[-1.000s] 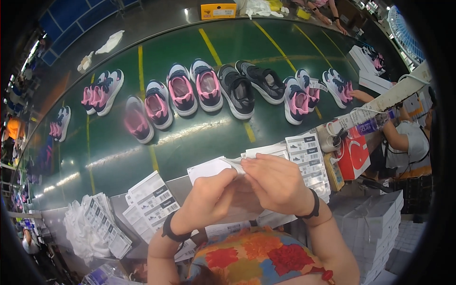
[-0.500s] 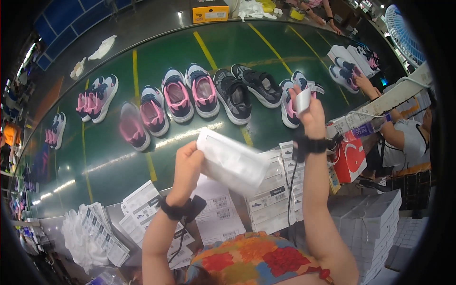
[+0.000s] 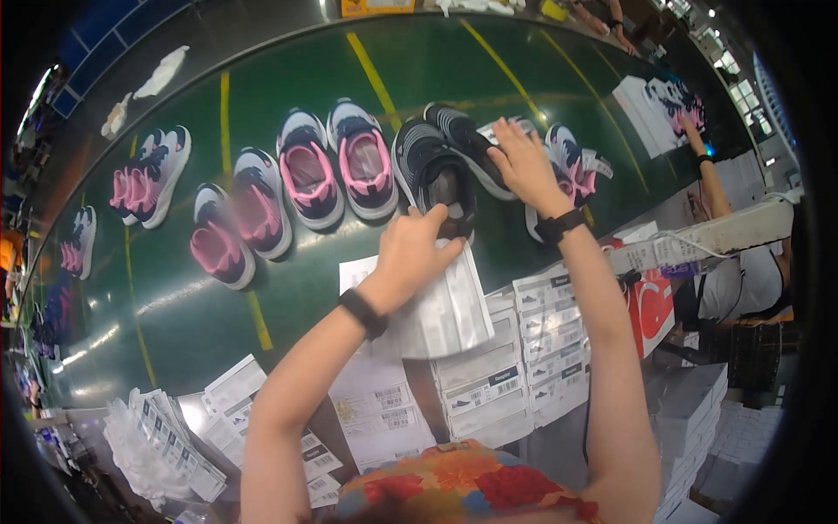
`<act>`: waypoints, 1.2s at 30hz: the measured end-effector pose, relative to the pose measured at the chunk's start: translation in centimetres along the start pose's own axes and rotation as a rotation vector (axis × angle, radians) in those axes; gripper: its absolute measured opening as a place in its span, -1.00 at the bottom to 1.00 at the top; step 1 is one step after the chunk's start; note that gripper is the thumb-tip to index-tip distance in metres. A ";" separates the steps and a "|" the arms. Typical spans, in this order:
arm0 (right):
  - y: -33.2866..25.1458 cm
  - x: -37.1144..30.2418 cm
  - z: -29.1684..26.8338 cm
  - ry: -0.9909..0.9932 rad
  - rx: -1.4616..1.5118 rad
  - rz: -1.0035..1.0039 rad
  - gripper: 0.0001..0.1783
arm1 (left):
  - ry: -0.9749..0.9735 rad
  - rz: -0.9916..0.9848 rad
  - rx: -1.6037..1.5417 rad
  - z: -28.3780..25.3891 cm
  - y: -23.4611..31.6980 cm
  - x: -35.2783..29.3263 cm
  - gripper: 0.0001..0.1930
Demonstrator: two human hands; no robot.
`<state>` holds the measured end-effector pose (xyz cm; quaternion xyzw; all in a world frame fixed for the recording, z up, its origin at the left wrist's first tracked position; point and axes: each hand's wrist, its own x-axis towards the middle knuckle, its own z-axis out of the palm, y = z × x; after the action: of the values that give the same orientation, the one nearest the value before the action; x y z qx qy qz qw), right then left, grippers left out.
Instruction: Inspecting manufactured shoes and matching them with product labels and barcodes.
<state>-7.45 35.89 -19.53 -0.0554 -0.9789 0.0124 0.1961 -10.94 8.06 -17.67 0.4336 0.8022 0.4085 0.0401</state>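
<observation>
We judge a grasp step at the green table (image 3: 323, 288): left hand (image 3: 415, 258) at near black shoe (image 3: 428, 162), over white sheet (image 3: 449, 314), grip unclear; right hand (image 3: 528, 170) open by far black shoe (image 3: 471, 150). Next likely needs steady heel hold.

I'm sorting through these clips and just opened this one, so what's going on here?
A person has their left hand at the heel of a black shoe on the green table, with some white paper just below that hand. The right hand reaches out, fingers extended, beside the other black shoe. Pink-lined shoes stand on both sides of the black pair, and printed sheets lie nearer the person.
</observation>
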 end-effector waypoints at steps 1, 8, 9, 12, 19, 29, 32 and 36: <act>-0.4 -0.6 -0.5 -0.057 -0.036 0.028 -0.37 | -0.035 0.019 -0.040 -1.6 1.3 -1.2 -0.70; -5.0 -2.4 -8.3 0.114 0.876 0.308 -0.32 | -0.214 0.082 0.007 -11.2 9.9 -5.7 -0.69; -6.1 -3.1 -10.3 0.150 0.957 0.307 -0.30 | -0.215 0.092 0.021 -11.4 10.4 -6.0 -0.67; -8.4 -5.5 -13.9 0.121 0.941 0.299 -0.25 | -0.268 0.100 0.060 -11.9 11.1 -6.0 -0.66; -12.5 -11.5 -15.9 -0.004 1.048 0.383 -0.19 | 0.031 0.209 -0.138 -6.4 6.4 -2.8 -0.71; -16.3 -20.6 -17.6 -0.122 1.252 0.711 -0.39 | 0.064 -0.282 -1.018 -1.6 5.0 1.3 -0.76; -18.7 -20.8 -16.4 -0.168 1.457 0.574 -0.26 | -0.409 -0.471 -2.193 -4.7 5.5 -1.3 -0.63; -23.5 -17.5 -18.0 -0.428 1.758 0.518 -0.35 | -0.315 -0.547 -2.161 -5.7 7.6 -5.1 -0.60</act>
<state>13.07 10.63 -8.49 -0.0999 -0.5910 0.8001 -0.0254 -5.08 3.00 -10.10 0.0274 0.0815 0.8074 0.5837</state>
